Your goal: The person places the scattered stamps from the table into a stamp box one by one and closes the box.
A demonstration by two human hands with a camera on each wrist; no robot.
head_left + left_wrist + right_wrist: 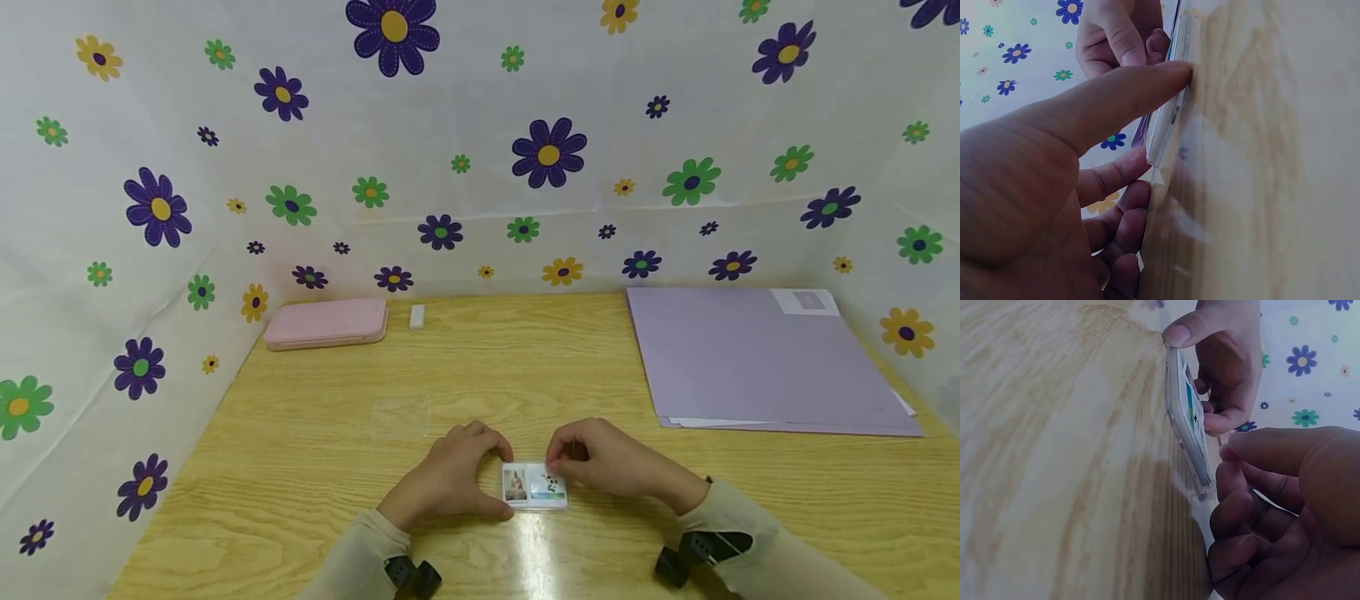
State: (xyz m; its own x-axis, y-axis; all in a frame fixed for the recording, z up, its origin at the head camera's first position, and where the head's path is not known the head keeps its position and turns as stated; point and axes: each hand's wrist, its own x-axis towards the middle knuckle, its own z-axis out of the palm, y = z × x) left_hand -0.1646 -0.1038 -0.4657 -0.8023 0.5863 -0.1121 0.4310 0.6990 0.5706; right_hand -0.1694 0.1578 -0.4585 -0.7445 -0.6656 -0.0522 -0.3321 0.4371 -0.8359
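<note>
The left hand forms a wide C, thumb well apart from its bent fingers; the right hand (remaining fingers curled) brings thumb and forefinger tips together.

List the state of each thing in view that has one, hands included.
Small case: two pictures facing up
Left hand: gripping the small case
Right hand: fingers curled, tips together
Clear sheet: lying flat
Pink case: closed
White block: lying flat
Purple folder: closed, papers poking out
</note>
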